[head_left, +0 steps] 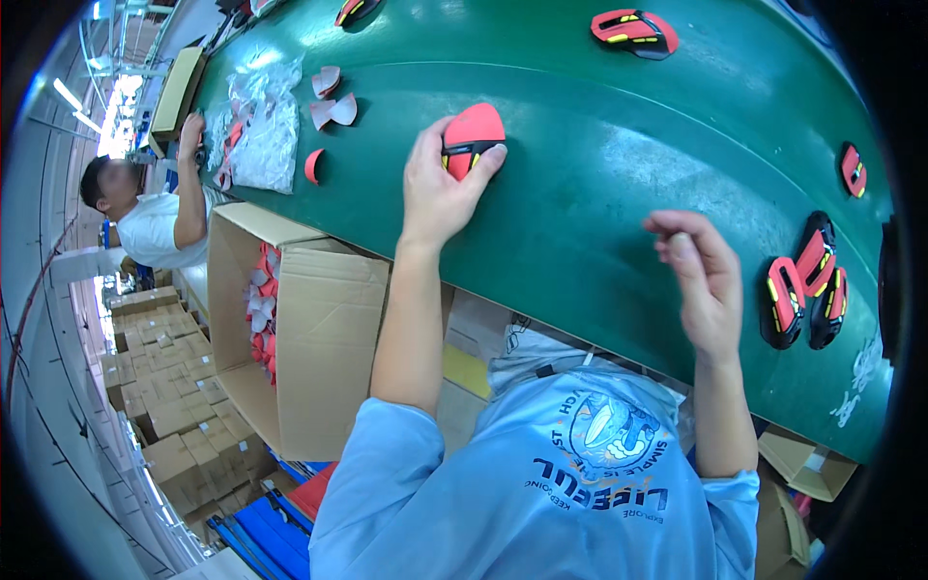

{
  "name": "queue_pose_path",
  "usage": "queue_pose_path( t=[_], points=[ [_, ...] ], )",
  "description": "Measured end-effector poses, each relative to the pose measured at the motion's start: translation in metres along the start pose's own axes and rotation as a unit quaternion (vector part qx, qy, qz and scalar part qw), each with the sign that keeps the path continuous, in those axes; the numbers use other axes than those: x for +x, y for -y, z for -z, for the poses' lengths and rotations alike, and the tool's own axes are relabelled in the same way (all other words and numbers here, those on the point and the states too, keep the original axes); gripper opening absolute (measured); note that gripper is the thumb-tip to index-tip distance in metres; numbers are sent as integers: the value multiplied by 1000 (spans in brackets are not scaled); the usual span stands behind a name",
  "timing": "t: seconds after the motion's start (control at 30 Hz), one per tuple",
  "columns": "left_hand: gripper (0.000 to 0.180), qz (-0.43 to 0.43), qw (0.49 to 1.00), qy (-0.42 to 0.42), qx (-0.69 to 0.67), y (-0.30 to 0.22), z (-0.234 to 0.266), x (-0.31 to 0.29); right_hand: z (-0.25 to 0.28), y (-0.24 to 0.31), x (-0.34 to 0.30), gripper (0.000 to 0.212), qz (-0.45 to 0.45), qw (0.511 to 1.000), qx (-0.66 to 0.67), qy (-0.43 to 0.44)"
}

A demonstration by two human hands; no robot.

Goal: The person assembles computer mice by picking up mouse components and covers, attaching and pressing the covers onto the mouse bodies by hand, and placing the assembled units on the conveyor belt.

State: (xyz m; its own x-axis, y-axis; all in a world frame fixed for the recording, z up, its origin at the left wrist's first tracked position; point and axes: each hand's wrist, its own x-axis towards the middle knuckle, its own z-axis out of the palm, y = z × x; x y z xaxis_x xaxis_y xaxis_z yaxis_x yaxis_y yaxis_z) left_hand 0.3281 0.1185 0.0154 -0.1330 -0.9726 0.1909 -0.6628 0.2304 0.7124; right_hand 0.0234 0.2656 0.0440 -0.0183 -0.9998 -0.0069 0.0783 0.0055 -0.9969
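Near the middle of the green work surface (570, 193), my left hand (433, 193) is closed around a red and black computer mouse (476, 126) with yellow side buttons. The thumb lies across its lower right side. My right hand (710, 285) hovers to the right with nothing in it, its fingers loosely bent and apart from the thumb. Closest to that hand is a group of several similar mice, one of them a red and black mouse (784, 302) at the near edge of the group.
Loose red shell pieces (334, 111) and clear plastic bags (269, 126) lie at the left. A cardboard box (329, 338) of red and white pieces stands against the table edge. More mice, including one at the far side (635, 34), are spread about. A co-worker (159, 217) works at far left.
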Motion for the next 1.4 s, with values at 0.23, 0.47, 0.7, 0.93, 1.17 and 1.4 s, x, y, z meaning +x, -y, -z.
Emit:
queue_pose_path(
  t=[0.23, 0.47, 0.7, 0.93, 1.17, 1.4],
  points=[
    [96, 9, 799, 179, -574, -84, -51, -74, -51, 2, 17, 59, 186, 977, -103, -16],
    [80, 54, 709, 84, -698, -102, -75, -86, -47, 2, 13, 46, 339, 890, -302, 35],
    [57, -331, 909, -167, -190, -92, -53, -67, -67, -23, -26, 99, 95, 986, 127, -46],
    [30, -514, 844, -149, 31, -98, -40, -73, -50, 13, -31, 54, -33, 983, 178, 2],
    [77, 75, 725, 186, -659, -110, -42, -79, -33, 14, -24, 29, -225, 947, 228, 10],
    [57, 172, 768, 76, -612, -105, -53, -125, -41, -3, -30, 24, -9, 995, -103, -12]
  ],
)
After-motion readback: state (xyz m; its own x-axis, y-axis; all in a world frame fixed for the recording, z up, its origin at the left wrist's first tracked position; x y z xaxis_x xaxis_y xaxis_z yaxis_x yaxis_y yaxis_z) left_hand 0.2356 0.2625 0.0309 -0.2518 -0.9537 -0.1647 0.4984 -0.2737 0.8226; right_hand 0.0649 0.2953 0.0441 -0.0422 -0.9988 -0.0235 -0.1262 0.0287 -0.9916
